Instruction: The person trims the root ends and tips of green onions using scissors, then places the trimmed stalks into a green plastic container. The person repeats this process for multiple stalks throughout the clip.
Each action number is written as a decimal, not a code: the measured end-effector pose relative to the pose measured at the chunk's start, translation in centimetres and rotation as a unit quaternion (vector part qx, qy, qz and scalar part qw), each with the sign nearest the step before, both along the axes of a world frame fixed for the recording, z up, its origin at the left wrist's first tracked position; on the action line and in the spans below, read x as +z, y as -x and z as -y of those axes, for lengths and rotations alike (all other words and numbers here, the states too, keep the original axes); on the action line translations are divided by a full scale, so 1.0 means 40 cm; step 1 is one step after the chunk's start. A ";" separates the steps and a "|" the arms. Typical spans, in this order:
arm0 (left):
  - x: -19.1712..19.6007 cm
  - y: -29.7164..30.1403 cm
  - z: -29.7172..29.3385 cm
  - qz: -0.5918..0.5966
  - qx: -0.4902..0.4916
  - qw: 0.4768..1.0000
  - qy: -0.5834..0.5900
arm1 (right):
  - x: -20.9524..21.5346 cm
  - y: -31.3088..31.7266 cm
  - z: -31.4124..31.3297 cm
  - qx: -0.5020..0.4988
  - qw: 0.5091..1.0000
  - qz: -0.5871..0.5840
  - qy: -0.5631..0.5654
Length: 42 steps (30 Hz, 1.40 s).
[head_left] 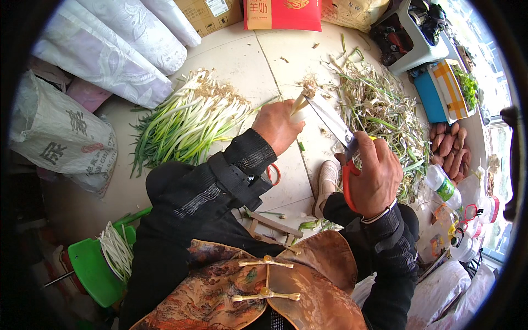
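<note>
My left hand is closed around a scallion, its pale stem end pointing up and away with brown stringy roots at the tip. The leafy part is hidden by my fist. In my right hand I grip scissors by their red handles. Their blades reach up to the left, with the tips right at the roots; whether they touch the stem I cannot tell. Left of my left hand lies a large heap of scallions, white ends away and green leaves toward me.
A spread of dry leaves and peelings covers the floor at right, near sweet potatoes and plastic bottles. A green stool bearing pale stalks stands at lower left. A white sack and a red box border the floor.
</note>
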<state>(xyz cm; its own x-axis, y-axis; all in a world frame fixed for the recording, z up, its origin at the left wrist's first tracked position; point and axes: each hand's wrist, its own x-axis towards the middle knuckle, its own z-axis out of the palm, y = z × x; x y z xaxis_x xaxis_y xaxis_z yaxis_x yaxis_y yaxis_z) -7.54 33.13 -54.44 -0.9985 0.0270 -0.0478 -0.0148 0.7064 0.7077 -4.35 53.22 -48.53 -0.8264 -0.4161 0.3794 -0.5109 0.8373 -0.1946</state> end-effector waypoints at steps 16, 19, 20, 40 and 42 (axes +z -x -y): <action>-0.005 0.000 0.002 -0.006 0.039 0.999 -0.037 | 0.002 -0.003 -0.013 -0.033 0.959 0.205 0.191; -0.002 -0.001 0.000 -0.036 0.017 0.999 -0.027 | -0.002 0.010 -0.021 -0.042 0.961 0.205 0.182; 0.002 0.000 0.001 -0.024 0.005 1.000 -0.011 | -0.002 0.012 -0.024 -0.038 0.966 0.205 0.156; 0.058 0.002 0.019 0.274 -0.099 0.938 -0.190 | 0.024 -0.002 -0.054 0.023 0.992 0.125 0.018; 0.059 0.006 0.020 0.289 -0.115 0.930 -0.197 | 0.022 -0.001 -0.057 0.027 0.994 0.104 0.002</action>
